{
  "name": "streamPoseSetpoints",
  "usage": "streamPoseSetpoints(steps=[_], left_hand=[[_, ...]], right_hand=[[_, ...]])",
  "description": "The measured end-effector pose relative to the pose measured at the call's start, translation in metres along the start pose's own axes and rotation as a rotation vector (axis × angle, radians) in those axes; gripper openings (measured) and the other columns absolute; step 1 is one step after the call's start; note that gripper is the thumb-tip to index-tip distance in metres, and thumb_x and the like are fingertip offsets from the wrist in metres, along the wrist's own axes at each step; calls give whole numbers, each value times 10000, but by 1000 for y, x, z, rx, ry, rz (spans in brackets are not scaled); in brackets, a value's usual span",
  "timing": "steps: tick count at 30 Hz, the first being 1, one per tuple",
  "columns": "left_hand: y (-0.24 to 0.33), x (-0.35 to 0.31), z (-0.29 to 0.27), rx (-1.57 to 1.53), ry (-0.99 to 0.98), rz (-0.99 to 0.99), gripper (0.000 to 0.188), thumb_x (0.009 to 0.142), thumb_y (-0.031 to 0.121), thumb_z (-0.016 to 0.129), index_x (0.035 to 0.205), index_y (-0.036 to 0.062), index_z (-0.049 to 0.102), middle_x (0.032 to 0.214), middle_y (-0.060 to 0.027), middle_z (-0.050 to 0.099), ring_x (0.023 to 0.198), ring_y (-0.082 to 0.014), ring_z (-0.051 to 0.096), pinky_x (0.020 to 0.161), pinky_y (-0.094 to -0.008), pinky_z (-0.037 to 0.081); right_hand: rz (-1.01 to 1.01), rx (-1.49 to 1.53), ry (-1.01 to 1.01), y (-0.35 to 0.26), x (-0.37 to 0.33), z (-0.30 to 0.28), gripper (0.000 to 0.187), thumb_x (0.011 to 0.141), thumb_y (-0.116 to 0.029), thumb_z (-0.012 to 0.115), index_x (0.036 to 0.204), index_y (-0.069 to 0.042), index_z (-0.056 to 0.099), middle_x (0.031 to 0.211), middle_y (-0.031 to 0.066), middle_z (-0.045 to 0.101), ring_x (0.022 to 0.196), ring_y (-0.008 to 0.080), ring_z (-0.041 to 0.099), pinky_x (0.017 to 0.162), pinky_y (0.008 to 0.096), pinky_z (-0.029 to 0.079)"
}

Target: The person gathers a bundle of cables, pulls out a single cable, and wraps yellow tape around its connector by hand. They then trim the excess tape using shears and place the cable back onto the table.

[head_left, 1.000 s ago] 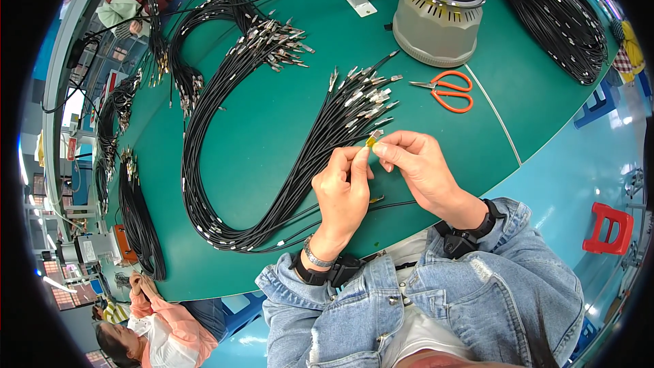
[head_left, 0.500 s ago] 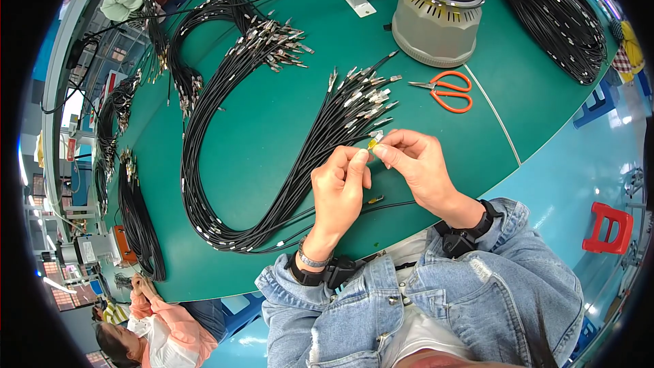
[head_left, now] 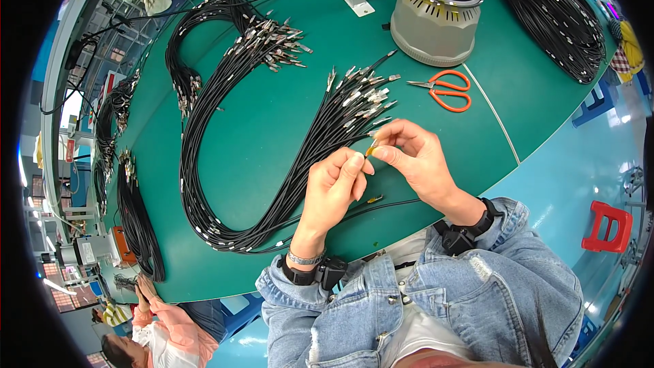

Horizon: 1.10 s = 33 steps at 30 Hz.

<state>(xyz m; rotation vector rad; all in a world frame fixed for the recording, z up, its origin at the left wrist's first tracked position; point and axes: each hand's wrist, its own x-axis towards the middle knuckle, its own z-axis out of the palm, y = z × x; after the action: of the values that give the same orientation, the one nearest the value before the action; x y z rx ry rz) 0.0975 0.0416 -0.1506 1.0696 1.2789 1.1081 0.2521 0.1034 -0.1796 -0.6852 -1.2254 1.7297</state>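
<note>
My left hand (head_left: 329,189) is closed in a pinch at the front of the green table, by the connector ends of a thick bundle of black cables (head_left: 197,184). My right hand (head_left: 419,167) pinches a small yellow piece (head_left: 370,150), like a tag or bit of tape, right against the left fingertips. A bit of pale metal shows above it, perhaps a cable's end; what the left fingers grip is mostly hidden. Just below the hands, a loose cable end with a yellowish tip (head_left: 374,200) lies on the table.
Orange-handled scissors (head_left: 451,90) lie beyond my right hand, before a round grey dispenser (head_left: 432,34) with yellow strips round its rim. More cable coils (head_left: 558,24) rest at the far right. A person in pink (head_left: 180,327) sits at left; a red stool (head_left: 606,226) stands right.
My right fingers have turned and lifted slightly around the yellow piece, which shows less. The left hand has shifted slightly leftward. At left, the person in pink has lowered their head.
</note>
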Motion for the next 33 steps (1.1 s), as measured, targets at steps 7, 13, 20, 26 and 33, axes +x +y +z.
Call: streamPoseSetpoints(steps=[7,13,20,26,33], left_hand=[[-1,-2,-2,-24,-13,-39,295,963,250,457,803,35,581,517,24,489,444,-25,362,421,-196,271],[4,0,12,-83,8,-23,262,955,241,479,853,29,593,561,11,521,438,-15,356,407,-179,255],[-8,-2,19,116,89,123,179,924,181,543,902,18,613,610,9,547,468,-11,374,423,-170,266],[-6,-2,25,104,113,83,151,899,153,580,868,11,619,604,28,535,491,-13,397,436,-170,281],[-5,-4,15,45,16,-60,155,889,147,593,851,-1,617,610,27,544,491,-22,408,454,-176,315]], right_hand=[[60,80,28,-12,-1,4,114,877,-78,588,947,9,610,840,35,563,783,112,527,743,248,434],[-72,-23,-80,-6,-2,-5,117,885,-78,577,910,31,613,876,52,548,815,121,520,750,248,431],[-87,-31,-93,-8,-8,-6,115,886,-76,574,898,32,610,879,51,539,818,127,520,756,257,433],[-21,17,-72,-8,-10,-9,110,886,-79,574,886,25,609,876,51,542,812,124,520,765,261,432],[20,16,-65,-3,-13,-7,110,883,-81,574,877,23,608,872,45,540,810,118,517,765,251,423]])
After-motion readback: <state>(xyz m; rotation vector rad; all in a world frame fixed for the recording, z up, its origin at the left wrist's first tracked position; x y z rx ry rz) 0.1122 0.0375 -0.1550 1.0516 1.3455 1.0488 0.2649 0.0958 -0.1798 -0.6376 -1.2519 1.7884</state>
